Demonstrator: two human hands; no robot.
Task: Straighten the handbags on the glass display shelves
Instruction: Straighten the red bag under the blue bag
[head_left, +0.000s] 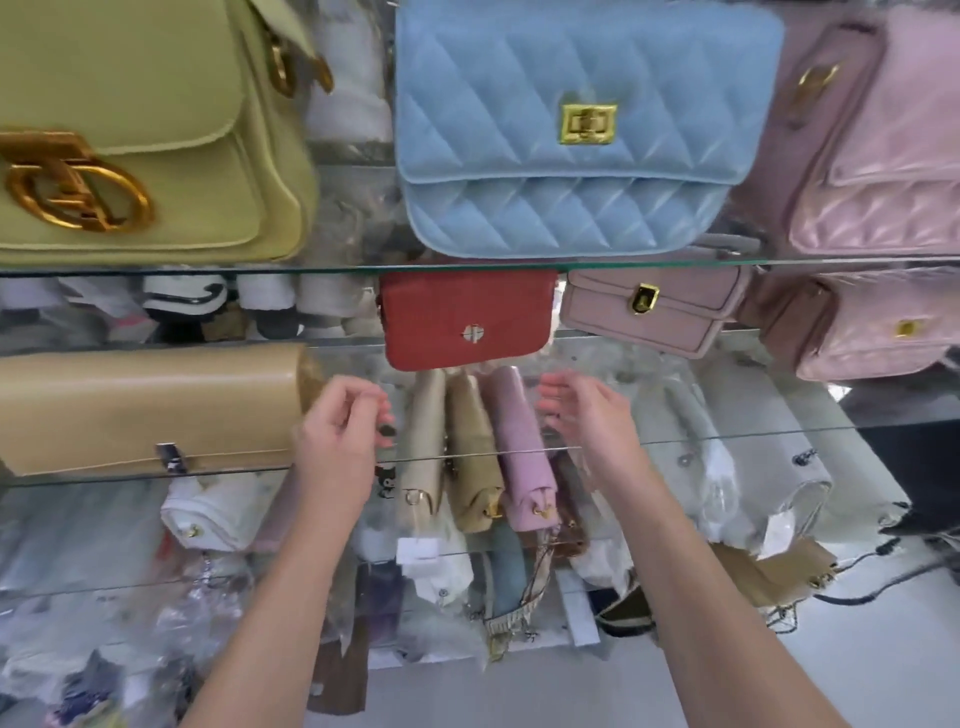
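Left hand: raised over the front edge of a glass shelf, fingers curled loosely inward, nothing clearly gripped; it sits just beside the right end of the tan bag.
Right hand: raised level with the left, fingers slightly spread and bent, palm turned toward the left hand, holding nothing.
Between the hands: three small bags stand on end side by side, a cream one, a khaki one and a pink one, touching each other.
Tan bag: lies lengthwise on the shelf, to the left of the left hand.
Glass shelf: its front edge crosses both wrists.
Shelf above: a red bag stands just above the hands, with a mauve bag tilted beside it.
Top shelf: a green bag, a blue quilted bag and a pink quilted bag stand in a row, apart from each other.
Below: wrapped goods in clear plastic, too jumbled to tell apart.
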